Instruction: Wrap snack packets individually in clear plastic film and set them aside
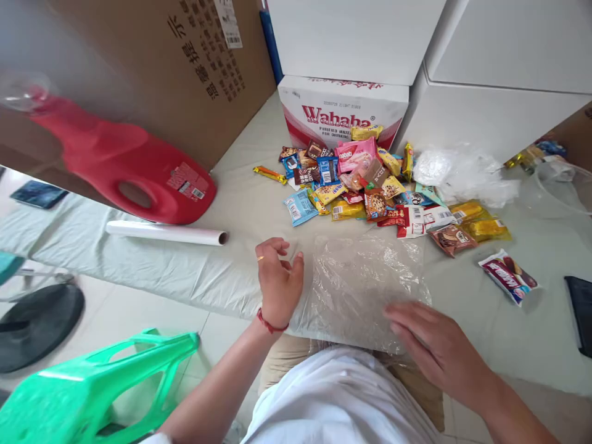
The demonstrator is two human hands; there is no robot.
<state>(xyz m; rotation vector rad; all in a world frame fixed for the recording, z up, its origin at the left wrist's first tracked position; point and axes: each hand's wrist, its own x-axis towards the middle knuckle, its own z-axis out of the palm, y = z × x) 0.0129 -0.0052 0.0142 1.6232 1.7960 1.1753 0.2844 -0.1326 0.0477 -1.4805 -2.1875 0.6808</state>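
Note:
A sheet of clear plastic film (356, 290) lies wrinkled at the table's front edge, partly hanging over my lap. Just left of it is my left hand (279, 280), its fingers loosely curled, the thumb apart and nothing visible in the grasp. My right hand (432, 342) reaches over the film's right side with fingers stretched out. Whether its fingertips touch the film I cannot tell. Beyond the film is a heap of wrapped snacks (345, 179). A purple-and-white snack pack (509, 277) lies apart at the right.
A film roll (169, 233) and a red jug (124, 157) lie at the left. A Wahaha carton (342, 102) stands behind the snacks, beside crumpled clear plastic (465, 172). The black phone-like object (580, 314) is far right; a green stool (92, 382) is below left.

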